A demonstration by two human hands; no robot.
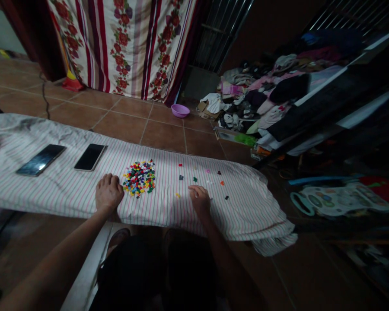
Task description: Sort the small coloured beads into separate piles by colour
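Note:
A multicoloured pile of small plastic pieces [139,178], like tiny bricks or beads, lies on the striped cloth [165,207]. My left hand [109,191] rests palm down on the cloth at the pile's left edge, fingers loosely bent and apart. To the right, my right hand [200,199] is low over the cloth, thumb and fingers drawn together; whatever is between them is too small to make out. Around it sit little single-colour groups: green pieces [195,179], grey pieces [181,177], yellow pieces [178,195], orange pieces [222,183] and black pieces [227,198]. Red pieces [180,165] and pink pieces [208,171] lie farther back.
Two phones, a larger phone [41,160] and a smaller phone [90,157], lie left of the pile. Beyond the cloth-covered surface are a purple basin [180,111], a floral curtain [123,47] and a clothes heap [256,90]. My knees are below the near edge.

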